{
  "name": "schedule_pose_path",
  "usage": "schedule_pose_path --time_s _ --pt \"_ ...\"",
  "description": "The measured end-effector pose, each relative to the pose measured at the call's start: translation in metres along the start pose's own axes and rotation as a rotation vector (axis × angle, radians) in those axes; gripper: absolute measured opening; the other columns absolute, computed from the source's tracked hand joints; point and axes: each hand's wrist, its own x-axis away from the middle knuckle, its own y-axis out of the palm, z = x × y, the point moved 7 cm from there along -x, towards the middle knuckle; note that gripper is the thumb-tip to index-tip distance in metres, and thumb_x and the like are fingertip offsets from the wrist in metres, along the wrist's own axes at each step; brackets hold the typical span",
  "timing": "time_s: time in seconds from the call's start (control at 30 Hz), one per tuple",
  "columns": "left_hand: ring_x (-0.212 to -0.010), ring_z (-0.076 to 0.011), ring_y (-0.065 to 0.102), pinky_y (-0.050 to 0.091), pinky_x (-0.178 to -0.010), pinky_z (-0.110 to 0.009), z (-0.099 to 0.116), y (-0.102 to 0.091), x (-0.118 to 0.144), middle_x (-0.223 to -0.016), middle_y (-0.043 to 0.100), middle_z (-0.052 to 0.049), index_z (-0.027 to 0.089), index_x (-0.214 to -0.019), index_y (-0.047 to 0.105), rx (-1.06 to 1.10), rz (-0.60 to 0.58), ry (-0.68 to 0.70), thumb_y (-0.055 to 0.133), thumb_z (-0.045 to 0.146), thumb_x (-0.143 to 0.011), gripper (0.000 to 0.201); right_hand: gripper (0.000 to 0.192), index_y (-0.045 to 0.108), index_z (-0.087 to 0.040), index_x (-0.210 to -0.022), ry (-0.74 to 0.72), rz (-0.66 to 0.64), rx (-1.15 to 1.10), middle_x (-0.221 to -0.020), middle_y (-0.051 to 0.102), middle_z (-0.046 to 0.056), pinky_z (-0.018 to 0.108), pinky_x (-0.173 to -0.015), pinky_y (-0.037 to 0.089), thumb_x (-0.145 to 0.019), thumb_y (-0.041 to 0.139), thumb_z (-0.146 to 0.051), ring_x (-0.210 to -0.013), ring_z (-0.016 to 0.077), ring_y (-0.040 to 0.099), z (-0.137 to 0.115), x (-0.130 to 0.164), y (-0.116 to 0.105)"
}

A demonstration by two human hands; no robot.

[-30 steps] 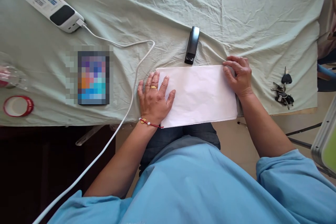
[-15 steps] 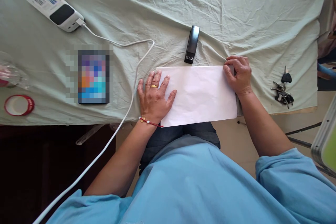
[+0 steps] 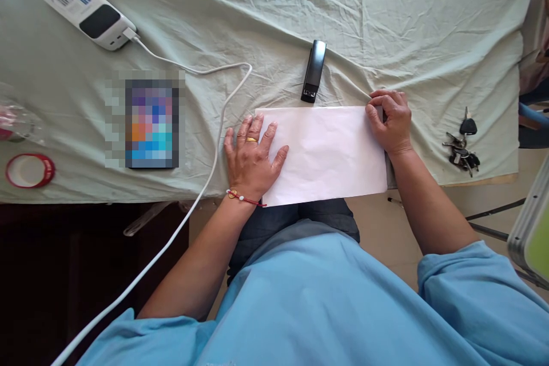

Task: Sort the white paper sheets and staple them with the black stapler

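Note:
A white sheet of paper (image 3: 330,154) lies at the table's front edge, its near side sticking out over my lap. My left hand (image 3: 253,157) rests flat on the paper's left side, fingers spread, with a gold ring and a red string bracelet. At the far right corner, my right hand (image 3: 390,120) has its fingers curled, thumb and forefinger closed at the paper's edge. Just beyond the sheet stands a black stapler (image 3: 315,71), pointing away from me.
A green cloth (image 3: 420,28) covers the table. To the left are a blurred-out phone (image 3: 152,123), a white power bank (image 3: 81,6) with a white cable (image 3: 218,137), a red tape roll (image 3: 50,170) and clear plastic (image 3: 21,117). Keys (image 3: 463,151) lie at right.

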Motion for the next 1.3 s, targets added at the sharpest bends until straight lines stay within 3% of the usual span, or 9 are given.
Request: schedule_pose_path --time_s 0.37,0.93,1.3 --pt "-0.182 -0.041 0.046 0.021 -0.154 -0.067 -0.002 0.0 0.0003 -0.189 0.057 -0.014 0.029 -0.167 0.076 0.025 0.04 0.014 0.07 0.054 -0.111 0.061 0.013 0.072 -0.031 -0.102 -0.03 0.051 -0.084 -0.128 0.085 0.012 0.065 -0.123 0.057 -0.107 0.068 -0.042 -0.125 0.0366 0.077 0.0012 -0.0003 -0.0006" --pt "-0.182 -0.0421 0.045 0.021 -0.153 -0.069 -0.0016 -0.0001 -0.0003 -0.19 0.056 -0.015 0.026 -0.168 0.076 0.018 0.023 0.01 0.069 0.054 -0.111 0.063 0.012 0.073 -0.031 -0.105 -0.013 0.019 -0.038 -0.13 0.085 0.012 0.066 -0.127 0.056 -0.108 0.066 -0.041 -0.128 0.0369 0.078 -0.0003 -0.001 -0.0016" --pt "-0.184 -0.042 0.042 0.019 -0.154 -0.068 -0.0011 0.0 -0.0011 -0.192 0.053 -0.016 0.025 -0.17 0.074 0.007 -0.013 -0.014 0.068 0.054 -0.112 0.065 0.013 0.072 -0.03 -0.1 -0.04 0.07 -0.102 -0.126 0.086 0.013 0.065 -0.122 0.057 -0.106 0.068 -0.042 -0.123 0.0368 0.078 -0.0006 -0.0007 -0.0025"
